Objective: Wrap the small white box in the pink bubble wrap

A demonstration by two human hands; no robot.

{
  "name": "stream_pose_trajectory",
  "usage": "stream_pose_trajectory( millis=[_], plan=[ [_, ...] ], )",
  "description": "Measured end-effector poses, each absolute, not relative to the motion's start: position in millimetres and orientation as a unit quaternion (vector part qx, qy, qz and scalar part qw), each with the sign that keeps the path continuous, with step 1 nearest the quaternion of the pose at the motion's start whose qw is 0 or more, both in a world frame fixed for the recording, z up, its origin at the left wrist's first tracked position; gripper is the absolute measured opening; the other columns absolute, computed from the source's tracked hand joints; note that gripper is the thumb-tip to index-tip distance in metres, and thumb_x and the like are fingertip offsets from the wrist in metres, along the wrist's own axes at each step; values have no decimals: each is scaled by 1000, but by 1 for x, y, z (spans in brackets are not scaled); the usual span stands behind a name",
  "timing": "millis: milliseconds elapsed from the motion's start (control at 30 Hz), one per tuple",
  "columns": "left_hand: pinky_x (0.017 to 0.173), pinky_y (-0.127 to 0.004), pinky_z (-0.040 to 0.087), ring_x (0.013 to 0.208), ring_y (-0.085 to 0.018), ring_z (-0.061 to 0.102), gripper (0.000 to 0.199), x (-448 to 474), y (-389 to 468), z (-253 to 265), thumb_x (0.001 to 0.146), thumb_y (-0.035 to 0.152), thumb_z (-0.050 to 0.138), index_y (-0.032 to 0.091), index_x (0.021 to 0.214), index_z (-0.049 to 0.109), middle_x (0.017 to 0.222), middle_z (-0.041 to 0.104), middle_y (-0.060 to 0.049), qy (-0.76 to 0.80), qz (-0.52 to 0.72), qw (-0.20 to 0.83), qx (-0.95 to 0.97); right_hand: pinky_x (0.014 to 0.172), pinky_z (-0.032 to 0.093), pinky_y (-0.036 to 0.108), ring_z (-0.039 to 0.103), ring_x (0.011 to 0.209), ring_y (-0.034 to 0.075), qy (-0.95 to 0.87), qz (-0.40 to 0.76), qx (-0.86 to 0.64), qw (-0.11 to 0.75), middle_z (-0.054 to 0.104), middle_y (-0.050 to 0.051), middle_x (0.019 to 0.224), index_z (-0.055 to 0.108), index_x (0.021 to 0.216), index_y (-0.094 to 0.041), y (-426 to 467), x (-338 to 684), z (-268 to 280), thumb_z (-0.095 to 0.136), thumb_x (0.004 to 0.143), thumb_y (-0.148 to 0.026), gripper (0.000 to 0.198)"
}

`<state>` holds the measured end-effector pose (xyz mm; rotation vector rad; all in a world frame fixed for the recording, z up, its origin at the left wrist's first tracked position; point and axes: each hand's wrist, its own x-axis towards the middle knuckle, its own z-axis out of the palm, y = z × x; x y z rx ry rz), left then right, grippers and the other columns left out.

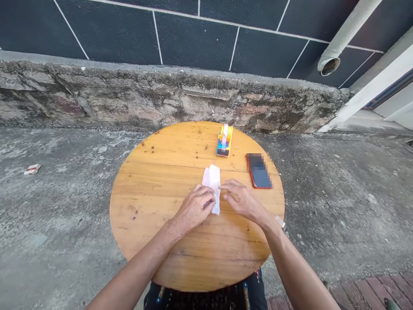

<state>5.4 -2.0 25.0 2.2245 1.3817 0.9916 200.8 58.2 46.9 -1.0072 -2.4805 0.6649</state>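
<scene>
room left, dispenser point(225, 140) ahead, phone point(260, 173) right

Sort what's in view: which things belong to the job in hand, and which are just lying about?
In the job: white paper, left hand on it, right hand at its edge; table beneath; perhaps tape dispenser, untouched.
Apparently lying about: phone on the table; small packet on the ground.

The head camera looks forward and down over the round table point(142, 232)
</scene>
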Motion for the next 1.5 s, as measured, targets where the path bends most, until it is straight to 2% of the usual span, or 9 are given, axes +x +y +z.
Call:
stream_pose_trajectory(
  millis=[133, 233, 567, 767, 1000, 1133, 1300, 1500],
  plan=[
    [84, -33, 45, 97, -20, 53, 17, 5, -2, 27, 84, 10, 51, 20, 74, 60, 94, 65, -3, 490, 337, 178, 784, 105, 38, 44, 48, 126, 25, -899, 234, -328, 173, 53, 12, 136, 49, 133, -19, 35, 207, 44, 68, 78, -32, 59],
    [83, -32, 45, 96, -19, 53, 16, 5, -2, 27, 82, 8, 53, 20, 74, 60, 93, 65, -2, 500, 329, 185, 780, 106, 36, 46, 46, 127, 27, -907, 200, -335, 160, 50, 14, 138, 45, 135, -18, 27, 199, 40, 73, 73, -36, 70],
    [82, -32, 45, 94, -19, 53, 15, 7, -3, 28, 82, 8, 53, 20, 74, 59, 92, 64, -2, 509, 341, 197, 765, 97, 36, 45, 49, 117, 29, -896, 139, -385, 170, 56, 15, 132, 41, 137, -13, 21, 180, 21, 60, 79, -25, 63],
    [83, -32, 45, 94, -20, 54, 15, 5, -2, 25, 82, 9, 54, 20, 76, 61, 95, 64, -2, 503, 345, 192, 769, 94, 37, 44, 53, 112, 28, -888, 130, -398, 191, 60, 14, 126, 45, 134, -14, 22, 176, 14, 55, 77, -17, 58],
    [84, -33, 46, 97, -20, 54, 15, 4, 0, 24, 83, 10, 54, 21, 79, 63, 98, 66, -2, 505, 345, 201, 765, 96, 36, 46, 50, 118, 30, -890, 141, -371, 226, 57, 15, 129, 44, 132, -17, 13, 178, 13, 62, 79, -30, 57],
    [85, -33, 45, 98, -19, 55, 15, 4, 0, 24, 83, 10, 56, 21, 82, 66, 100, 67, -1, 501, 354, 210, 762, 98, 35, 47, 46, 124, 30, -894, 118, -364, 232, 50, 16, 137, 39, 136, -15, 9, 182, 2, 63, 81, -29, 62],
    [86, -33, 46, 98, -19, 56, 15, 3, 1, 26, 84, 12, 55, 21, 82, 66, 100, 67, -2, 500, 355, 216, 760, 96, 34, 44, 49, 119, 28, -893, 89, -380, 223, 54, 15, 133, 44, 133, -15, 11, 179, -5, 55, 86, -22, 48],
    [83, -33, 47, 94, -19, 57, 16, 4, 1, 29, 83, 13, 54, 21, 79, 67, 94, 67, -3, 505, 352, 225, 755, 91, 35, 40, 55, 108, 26, -887, 88, -393, 227, 61, 12, 122, 52, 122, -16, 16, 174, 1, 52, 85, -20, 36]
  ],
)
